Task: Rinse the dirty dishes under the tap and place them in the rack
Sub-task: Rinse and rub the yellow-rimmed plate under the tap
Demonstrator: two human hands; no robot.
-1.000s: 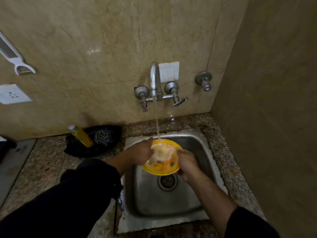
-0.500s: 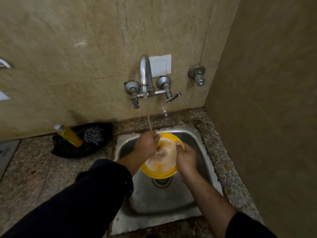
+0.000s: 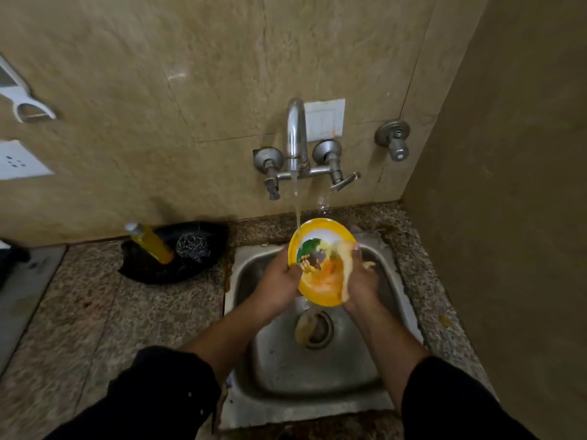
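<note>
Bowl (image 3: 320, 246) tipped from near-flat to on edge, printed inside now showing, suds (image 3: 347, 274) sliding off into the sink (image 3: 286, 369). Left hand (image 3: 276, 281) grips its left rim, right hand (image 3: 362, 285) its right, near the sink's back edge under the tap (image 3: 297, 134). Rinse nearly done, I'd say.

There was only one camera, worn on the person's head, wide-angled and tipped forward and down. It looked steeply over the sink (image 3: 317, 376) and faced the back wall (image 3: 190, 74), with the tap (image 3: 297, 128) near mid-frame. It sat close: the left arm (image 3: 222, 338) and the right arm (image 3: 390, 338) reached in from the bottom edge, and the side wall (image 3: 508, 185) closed off the right.
</note>
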